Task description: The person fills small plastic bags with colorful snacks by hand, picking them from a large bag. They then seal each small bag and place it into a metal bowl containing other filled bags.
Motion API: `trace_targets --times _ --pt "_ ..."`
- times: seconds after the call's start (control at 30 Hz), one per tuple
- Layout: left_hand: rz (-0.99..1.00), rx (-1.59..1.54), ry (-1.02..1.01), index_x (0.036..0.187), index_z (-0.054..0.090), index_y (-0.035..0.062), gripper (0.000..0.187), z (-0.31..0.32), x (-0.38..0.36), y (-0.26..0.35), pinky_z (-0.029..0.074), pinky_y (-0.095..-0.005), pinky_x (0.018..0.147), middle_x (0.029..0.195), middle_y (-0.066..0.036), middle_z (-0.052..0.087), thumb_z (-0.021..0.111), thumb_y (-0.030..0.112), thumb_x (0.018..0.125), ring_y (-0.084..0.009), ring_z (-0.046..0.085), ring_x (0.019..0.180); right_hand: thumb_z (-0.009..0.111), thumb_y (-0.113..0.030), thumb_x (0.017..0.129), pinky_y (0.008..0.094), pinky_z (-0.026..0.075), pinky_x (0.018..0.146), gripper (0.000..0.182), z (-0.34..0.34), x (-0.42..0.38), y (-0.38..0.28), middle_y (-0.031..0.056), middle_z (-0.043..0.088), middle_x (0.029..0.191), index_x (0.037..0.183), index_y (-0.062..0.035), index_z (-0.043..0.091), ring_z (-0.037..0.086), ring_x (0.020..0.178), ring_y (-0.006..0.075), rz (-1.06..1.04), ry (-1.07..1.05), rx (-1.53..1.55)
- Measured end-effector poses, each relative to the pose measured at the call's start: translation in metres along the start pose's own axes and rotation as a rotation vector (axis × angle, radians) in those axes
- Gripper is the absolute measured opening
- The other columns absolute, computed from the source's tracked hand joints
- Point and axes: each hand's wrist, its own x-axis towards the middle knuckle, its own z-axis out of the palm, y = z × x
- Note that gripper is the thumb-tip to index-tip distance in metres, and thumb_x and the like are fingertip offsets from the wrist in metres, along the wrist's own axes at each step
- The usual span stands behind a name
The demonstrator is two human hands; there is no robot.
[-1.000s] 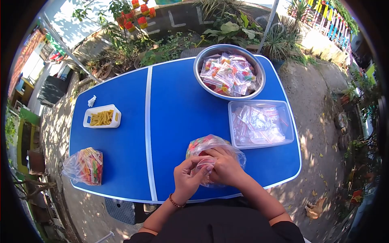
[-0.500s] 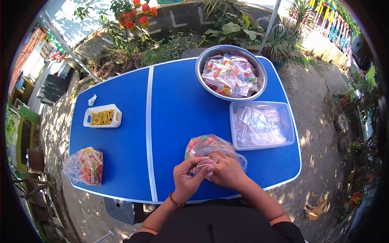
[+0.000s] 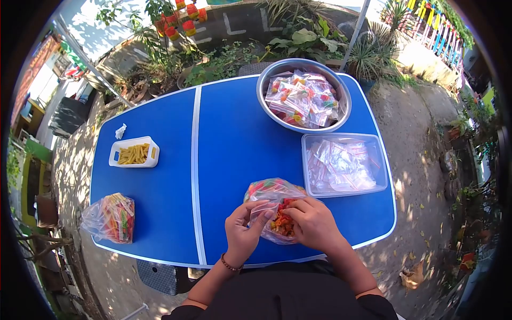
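Note:
At the table's near edge lies a clear plastic bag (image 3: 274,188) of red, orange and green pieces, its mouth open towards me. My left hand (image 3: 244,230) pinches a small clear zip bag (image 3: 262,212) over the big bag's left side. My right hand (image 3: 312,223) is at the opening, fingertips closed together among the red and orange pieces (image 3: 282,226); whether a piece is between them is too small to tell. Right of the hands sits a clear tub (image 3: 385,178) of flat empty zip bags. Behind it, a steel bowl (image 3: 261,98) holds filled packets.
On the left of the blue table (image 3: 160,197) are a white basket (image 3: 153,159) of yellow-brown sticks, a crumpled white scrap (image 3: 120,131) and another plastic bag (image 3: 114,218) of coloured pieces. A dark stool (image 3: 157,276) stands below the near edge.
My right hand has moved away from the small bag and slightly right, into the large bag's opening. The red and orange pieces there are now uncovered. My left hand still holds the small bag.

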Motion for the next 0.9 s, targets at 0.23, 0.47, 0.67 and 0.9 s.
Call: trace_targets --times 0.23,0.47,0.67,0.9 --pt "-0.058 -0.087 -0.027 0.115 0.065 -0.0054 0.025 0.002 0.0 -0.001 0.056 -0.0266 0.086 0.106 -0.014 0.074 0.069 0.009 0.095 -0.0151 0.071 0.097 0.075 -0.009 0.071 0.0399 0.054 0.085 0.025 0.017 -0.004 0.003 0.0088 0.07 0.096 0.096 -0.006 0.073 0.064 0.096 0.0287 0.033 -0.095 -0.087" --pt "-0.024 0.009 -0.046 0.112 0.064 -0.0057 0.022 0.0 -0.001 -0.007 0.06 -0.0273 0.081 0.1 -0.015 0.074 0.069 0.008 0.096 -0.0171 0.073 0.091 0.076 -0.006 0.074 0.0397 0.053 0.085 0.021 -0.006 0.0 -0.001 0.0102 0.072 0.092 0.094 -0.0056 0.074 0.066 0.092 0.0304 0.108 -0.001 0.268" --pt "-0.019 0.254 -0.064 0.107 0.067 -0.0046 0.025 -0.002 -0.003 -0.009 0.057 -0.0242 0.075 0.093 -0.011 0.075 0.078 0.008 0.088 -0.013 0.072 0.088 0.076 -0.003 0.076 0.038 0.054 0.085 0.027 -0.01 0.0 0.0 0.0125 0.072 0.096 0.103 -0.0036 0.073 0.068 0.093 0.0298 0.085 0.215 0.443" --pt "0.048 0.376 -0.107 0.103 0.073 0.0013 0.028 0.005 -0.002 0.009 0.053 -0.0221 0.069 0.09 -0.007 0.076 0.085 0.012 0.08 -0.0075 0.068 0.078 0.073 0.006 0.076 0.0335 0.054 0.07 0.029 -0.015 0.0 -0.011 0.0104 0.071 0.089 0.103 -0.0047 0.075 0.065 0.076 0.0254 -0.006 0.327 0.33"
